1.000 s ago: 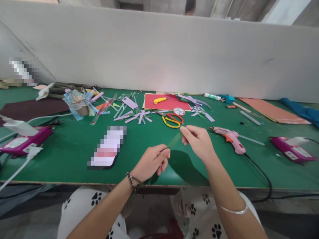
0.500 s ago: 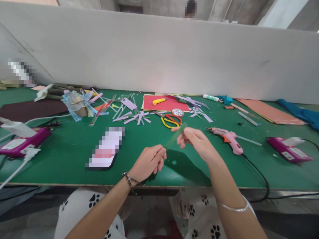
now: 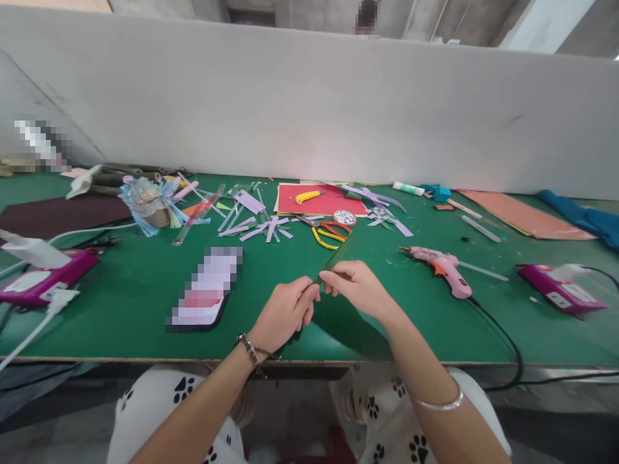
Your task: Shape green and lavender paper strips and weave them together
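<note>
A narrow green paper strip (image 3: 337, 256) slants up and away from between my hands, over the green table. Its lower end is pinched by my left hand (image 3: 289, 304), thumb on top. My right hand (image 3: 355, 285) is closed on the same strip just beside the left thumb, the two hands nearly touching. Past the strip's far end lie scissors (image 3: 330, 240) with red and yellow handles. A round tin-like disc of small bright pieces (image 3: 345, 218) sits right behind them. My fingers hide the strip's lower end.
A phone (image 3: 207, 287) lies to the left, a pink glue gun (image 3: 442, 267) with cord to the right. Behind are lilac paper strips (image 3: 272, 227), red paper (image 3: 319, 203) and a yellow cutter (image 3: 308, 196). Purple power strips (image 3: 48, 277) flank both sides; a white partition (image 3: 309, 103) closes the back.
My right hand has come down and left along the strip, from its upper end to beside my left thumb, and closed there. My left hand stays almost in place.
</note>
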Tool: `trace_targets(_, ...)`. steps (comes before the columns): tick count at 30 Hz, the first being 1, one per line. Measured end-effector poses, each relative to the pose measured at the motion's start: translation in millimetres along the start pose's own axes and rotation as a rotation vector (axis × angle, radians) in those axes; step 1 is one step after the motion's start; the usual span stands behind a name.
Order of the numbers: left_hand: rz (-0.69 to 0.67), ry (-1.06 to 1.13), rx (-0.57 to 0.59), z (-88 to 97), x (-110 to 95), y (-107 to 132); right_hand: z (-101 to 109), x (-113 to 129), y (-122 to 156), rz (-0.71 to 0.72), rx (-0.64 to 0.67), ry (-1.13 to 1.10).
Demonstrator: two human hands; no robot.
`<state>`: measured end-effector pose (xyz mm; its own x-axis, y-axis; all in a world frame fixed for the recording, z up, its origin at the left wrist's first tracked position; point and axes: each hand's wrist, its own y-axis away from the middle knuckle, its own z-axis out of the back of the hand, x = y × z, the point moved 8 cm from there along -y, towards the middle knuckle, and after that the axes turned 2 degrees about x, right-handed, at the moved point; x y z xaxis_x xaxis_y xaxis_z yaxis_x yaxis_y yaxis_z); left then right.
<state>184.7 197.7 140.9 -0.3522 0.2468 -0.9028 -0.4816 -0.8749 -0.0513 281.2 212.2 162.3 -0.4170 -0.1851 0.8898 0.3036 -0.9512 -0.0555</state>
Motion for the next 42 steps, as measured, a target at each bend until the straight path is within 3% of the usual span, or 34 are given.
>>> trace_targets(8,-0.004,0.042,0.104,-5.4,-2,2,13,-2,0,0.026,-0.092,-0.101)
trace_targets(15,0.025,0.097,0.124,-7.2,-1,2,30,-2,5,0.050,-0.371,-0.030)
trace_targets(18,-0.013,-0.029,0.135,-0.2,-4,2,36,-1,7,0.054,-0.423,-0.021)
trace_targets(20,-0.083,-0.246,0.054,16.8,-9,1,41,-2,8,0.033,-0.431,-0.048)
trace_targets(22,-0.107,-0.514,-0.138,44.4,-11,2,47,-2,9,0.013,-0.448,-0.060)
trace_targets(26,0.043,-1.062,-0.482,91.5,-2,11,58,-1,13,0.005,-0.488,-0.053)
trace_targets(28,0.103,-1.222,-0.543,100.8,5,16,61,-1,14,0.006,-0.500,-0.053)
trace_targets(31,0.145,-1.296,-0.501,100.5,15,17,63,-1,14,0.011,-0.498,-0.046)
trace_targets(34,0.077,-1.181,-0.515,93.4,8,16,58,2,13,0.021,-0.467,-0.033)
trace_targets(37,-0.064,-0.778,-0.472,75.7,-9,14,44,6,11,0.038,-0.402,-0.008)
trace_targets(39,-0.101,-0.407,-0.273,50.4,-13,8,30,10,9,0.065,-0.324,0.027)
trace_targets(42,0.005,0.010,0.005,10.1,-9,4,10,14,6,0.098,-0.193,0.083)
